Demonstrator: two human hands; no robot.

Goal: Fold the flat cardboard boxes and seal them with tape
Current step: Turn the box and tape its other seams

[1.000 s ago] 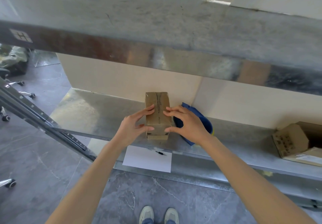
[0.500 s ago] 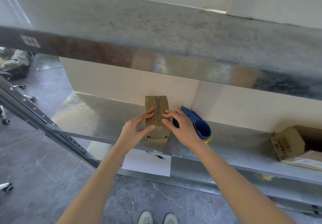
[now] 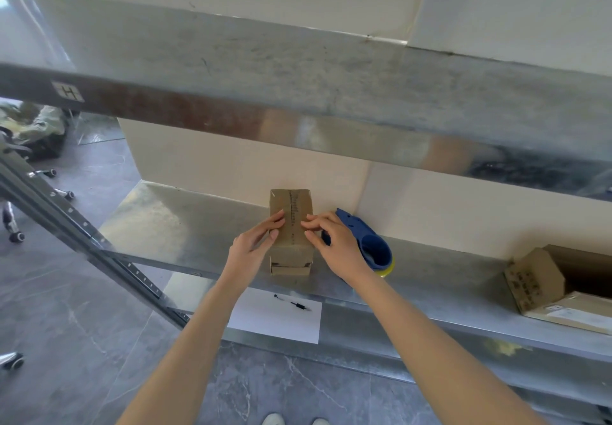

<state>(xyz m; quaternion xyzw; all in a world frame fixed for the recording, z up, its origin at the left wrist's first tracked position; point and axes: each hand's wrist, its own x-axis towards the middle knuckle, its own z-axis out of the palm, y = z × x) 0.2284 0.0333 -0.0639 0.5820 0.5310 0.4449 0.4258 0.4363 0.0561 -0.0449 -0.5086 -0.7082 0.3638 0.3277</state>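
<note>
small cardboard box (image 3: 292, 254) on metal shelf (image 3: 185, 226), both hands on its top.
box stands against the rear wall, seam running down the top face. left hand (image 3: 250, 250): fingers straight, lying flat on the top's left half, grasping nothing. right hand (image 3: 335, 243): fingers bent, tips pressing the top's right half, nothing enclosed. blue tape dispenser (image 3: 376, 249) lies just right of the box, behind the right hand.

Soft, even daylight fills the scene, brightest at the left, where it glares off the metal shelf (image 3: 159, 222) and sheens the floor (image 3: 66, 308). Shadows are faint, only a short one under the cardboard box (image 3: 291, 206). Wide-angle distortion bows the upper shelf (image 3: 298, 93), and the corners look slightly soft.
</note>
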